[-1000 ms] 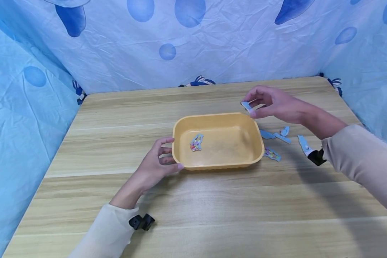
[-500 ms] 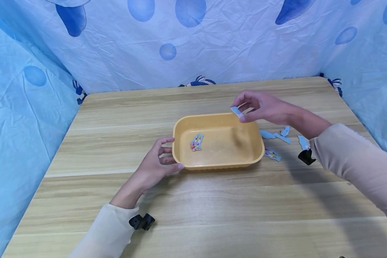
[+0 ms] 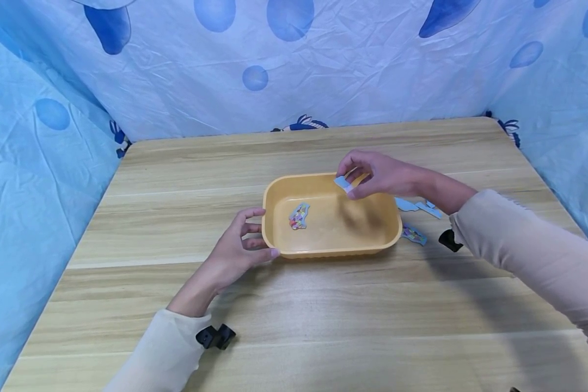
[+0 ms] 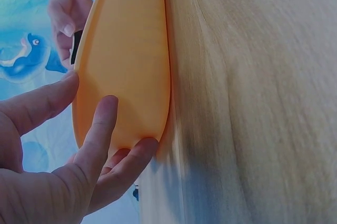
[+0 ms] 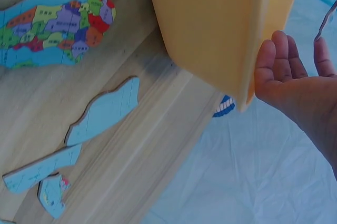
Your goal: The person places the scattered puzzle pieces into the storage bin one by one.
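My left hand (image 3: 235,247) rests against the left end of a yellow plastic basin (image 3: 333,231). In the left wrist view its fingertips touch the basin's outer wall and rim. Between thumb and fingers, my right hand (image 3: 379,173) pinches a light blue puzzle piece (image 3: 343,184), held tilted over the basin's far right part. Only a thin edge of that piece (image 5: 324,21) shows in the right wrist view. A multicoloured map puzzle piece (image 3: 299,216) lies on the basin floor, towards its left end.
Right of the basin, on the wooden table (image 3: 323,326), lie a colourful map piece (image 5: 60,26), a wide blue piece (image 5: 105,109), a narrow blue strip (image 5: 45,168) and a small piece (image 5: 51,195). My right forearm partly covers that area. A blue patterned curtain (image 3: 323,81) surrounds the table.
My right hand has moved left and lower with the blue puzzle piece, from beyond the basin's far right corner to over its inside. My left hand and the basin stay put.
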`<state>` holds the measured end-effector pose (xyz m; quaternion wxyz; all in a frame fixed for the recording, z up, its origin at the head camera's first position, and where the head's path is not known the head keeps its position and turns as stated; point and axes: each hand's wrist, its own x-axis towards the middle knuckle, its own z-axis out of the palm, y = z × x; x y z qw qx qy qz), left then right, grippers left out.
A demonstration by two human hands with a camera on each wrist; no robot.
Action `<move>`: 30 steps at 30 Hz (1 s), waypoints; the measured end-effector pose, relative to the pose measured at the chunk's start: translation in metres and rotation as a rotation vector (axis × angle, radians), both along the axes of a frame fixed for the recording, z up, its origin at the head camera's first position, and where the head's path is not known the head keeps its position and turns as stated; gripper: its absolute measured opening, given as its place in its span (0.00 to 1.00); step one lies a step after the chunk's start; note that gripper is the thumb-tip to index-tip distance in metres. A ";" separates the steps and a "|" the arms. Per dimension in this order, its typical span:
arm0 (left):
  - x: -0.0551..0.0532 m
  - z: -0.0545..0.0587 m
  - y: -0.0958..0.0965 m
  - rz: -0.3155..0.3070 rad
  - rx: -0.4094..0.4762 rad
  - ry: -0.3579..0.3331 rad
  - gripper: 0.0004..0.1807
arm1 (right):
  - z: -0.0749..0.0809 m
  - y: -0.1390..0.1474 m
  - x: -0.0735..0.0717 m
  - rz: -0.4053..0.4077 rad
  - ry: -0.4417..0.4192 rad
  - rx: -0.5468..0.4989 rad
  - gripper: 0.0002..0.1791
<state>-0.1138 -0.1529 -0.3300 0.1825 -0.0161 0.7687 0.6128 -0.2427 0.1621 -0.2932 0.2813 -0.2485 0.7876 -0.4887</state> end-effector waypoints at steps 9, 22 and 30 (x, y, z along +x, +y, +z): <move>0.000 0.001 0.000 0.006 -0.002 -0.003 0.47 | -0.004 -0.012 -0.002 0.024 -0.012 0.033 0.25; 0.000 0.001 0.001 0.007 0.000 -0.004 0.47 | -0.006 -0.029 -0.003 0.053 -0.013 0.058 0.25; 0.000 0.000 0.001 0.003 -0.014 -0.003 0.47 | -0.015 -0.038 0.001 0.073 -0.031 0.093 0.24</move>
